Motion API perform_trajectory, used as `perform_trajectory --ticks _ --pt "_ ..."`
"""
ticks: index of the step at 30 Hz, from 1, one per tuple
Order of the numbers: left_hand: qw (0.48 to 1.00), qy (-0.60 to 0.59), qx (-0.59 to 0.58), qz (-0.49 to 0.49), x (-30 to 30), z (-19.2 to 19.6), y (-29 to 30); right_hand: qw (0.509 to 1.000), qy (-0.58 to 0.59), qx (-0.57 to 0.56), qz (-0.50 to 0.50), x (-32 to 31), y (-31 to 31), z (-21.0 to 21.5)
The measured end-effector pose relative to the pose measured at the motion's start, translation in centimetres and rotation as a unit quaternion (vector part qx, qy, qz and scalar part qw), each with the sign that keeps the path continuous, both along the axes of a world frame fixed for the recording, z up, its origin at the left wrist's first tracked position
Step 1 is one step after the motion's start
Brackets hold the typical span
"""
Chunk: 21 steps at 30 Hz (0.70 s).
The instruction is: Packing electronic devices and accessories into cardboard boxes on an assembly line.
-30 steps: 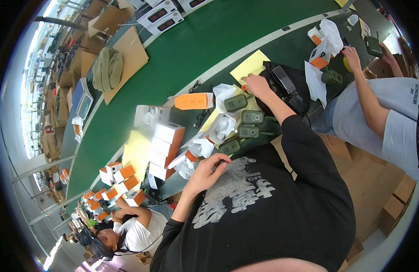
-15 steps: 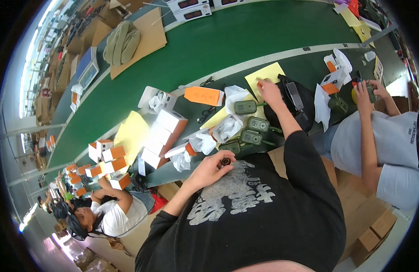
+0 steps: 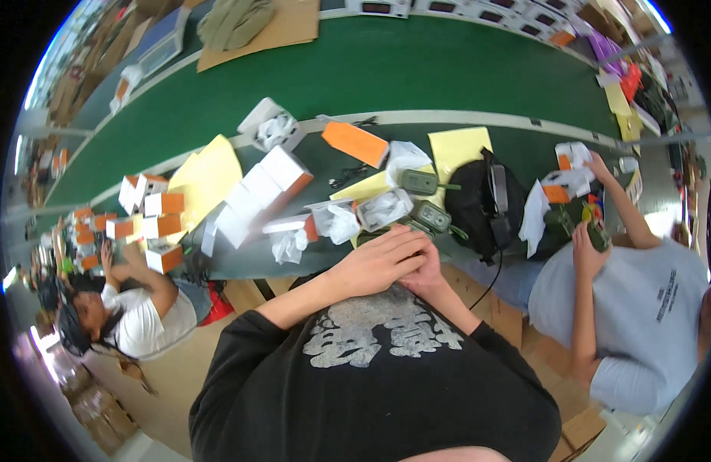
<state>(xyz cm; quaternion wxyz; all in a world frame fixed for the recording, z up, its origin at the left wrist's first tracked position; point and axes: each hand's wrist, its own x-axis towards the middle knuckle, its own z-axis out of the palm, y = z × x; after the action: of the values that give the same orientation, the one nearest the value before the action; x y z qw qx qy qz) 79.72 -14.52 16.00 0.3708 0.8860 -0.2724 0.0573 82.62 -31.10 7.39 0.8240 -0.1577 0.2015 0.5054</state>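
My left hand point(image 3: 377, 259) and my right hand point(image 3: 427, 274) are together in front of my shirt, at the near table edge. The left fingers lie over the right ones, both hands curled closed. Whatever they hold is hidden between them. Just beyond them lies a green handheld device point(image 3: 431, 217) with a pale round-dial face and a strap. Behind that is a second green device point(image 3: 418, 182). An opened box stuffed with white wrapping point(image 3: 386, 209) sits beside these, and crumpled white wrapping point(image 3: 338, 225) spills from another box to its left.
White-and-orange boxes point(image 3: 265, 188) stand left of centre near a yellow sheet point(image 3: 209, 175). At right lies a black bag point(image 3: 472, 202) with a cable hanging off the edge. A co-worker in grey point(image 3: 640, 308) handles a green device; another in white point(image 3: 151, 316) sits left. A green conveyor belt point(image 3: 417, 69) runs behind.
My right hand has come back from the yellow sheet to meet my left. The small dark round piece seen in my left hand is now out of sight. The view has shifted.
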Motion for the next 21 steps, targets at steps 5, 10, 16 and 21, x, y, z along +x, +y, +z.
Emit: perform_trajectory --ticks 5,10,16,21 --pt "0.998 -0.013 0.066 0.008 -0.1 -0.7 0.7 0.996 -0.004 0.085 0.039 1.8 -0.2 0.5" --pt "0.994 -0.035 0.099 0.037 -1.0 -0.6 1.5 0.997 0.068 -0.032 0.023 2.0 1.2 2.1" --pt "0.937 -0.094 -0.067 0.330 -3.7 -0.2 9.7 0.995 0.028 0.095 -0.018 5.7 -0.8 2.3" --pt "0.747 0.128 0.057 0.650 -11.8 -8.8 22.2 0.997 -0.009 0.080 -0.006 6.1 -2.3 2.0"
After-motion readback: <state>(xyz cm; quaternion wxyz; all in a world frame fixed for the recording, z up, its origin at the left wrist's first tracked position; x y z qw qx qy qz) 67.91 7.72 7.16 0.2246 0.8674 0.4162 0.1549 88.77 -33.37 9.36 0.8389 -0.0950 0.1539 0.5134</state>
